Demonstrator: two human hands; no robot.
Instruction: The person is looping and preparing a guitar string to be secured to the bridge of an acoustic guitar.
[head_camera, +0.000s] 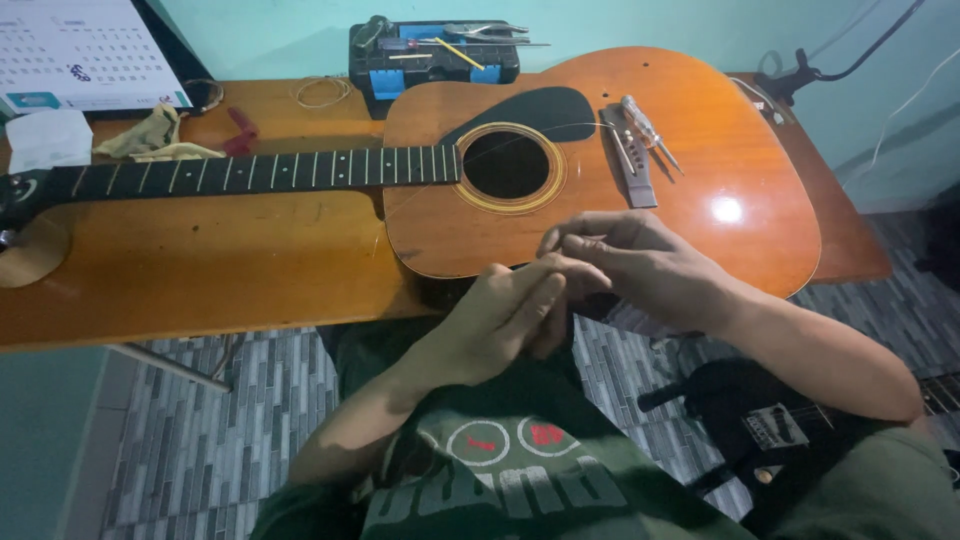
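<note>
Landmark: I take the wooden table (200, 280) as my reference, orange-brown and glossy.
Wall: I see a pale teal wall (620, 25) right behind the table, plain and evenly lit.
Floor: below the table I see grey tiles (200, 440) laid in narrow brick-like strips.
Table leg: one slanted metal leg (165, 365) shows under the table's left part.
Cables: dark and white cables (880, 40) run along the wall past the table's right end.
Light: soft indoor light, slightly dim.

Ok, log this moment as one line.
left hand and right hand: together, pinching thin wire string | orange-brown wooden acoustic guitar: flat on wooden table, unstrung | screwdriver: beside bridge
</note>
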